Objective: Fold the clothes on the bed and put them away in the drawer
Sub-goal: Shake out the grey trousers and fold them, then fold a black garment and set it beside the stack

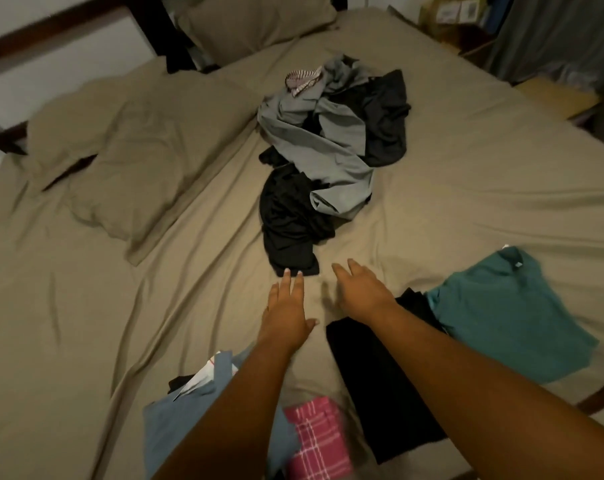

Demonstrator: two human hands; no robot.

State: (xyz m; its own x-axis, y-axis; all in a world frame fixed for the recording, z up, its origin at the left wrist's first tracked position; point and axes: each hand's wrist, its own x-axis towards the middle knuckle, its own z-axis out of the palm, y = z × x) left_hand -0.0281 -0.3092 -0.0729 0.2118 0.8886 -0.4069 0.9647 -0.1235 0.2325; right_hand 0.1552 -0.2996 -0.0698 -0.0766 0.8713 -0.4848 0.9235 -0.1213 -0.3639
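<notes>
A heap of unfolded clothes lies mid-bed: a grey garment (314, 147), black garments (290, 220) and a striped piece (304, 79) on top. Both my arms stretch toward its near end. My left hand (286, 306) is flat with straight fingers, fingertips at the edge of the nearest black garment. My right hand (359, 289) hovers open just right of it, holding nothing. Near me lie a folded black piece (380, 382), a teal shirt (508, 313), a blue garment (175, 420) and a pink plaid cloth (317, 441).
The bed (466, 188) has an olive sheet. Pillows (113, 150) lie at the left and another (255, 22) at the headboard. Boxes and a curtain (553, 32) stand beyond the bed's far right edge. No drawer shows in this view.
</notes>
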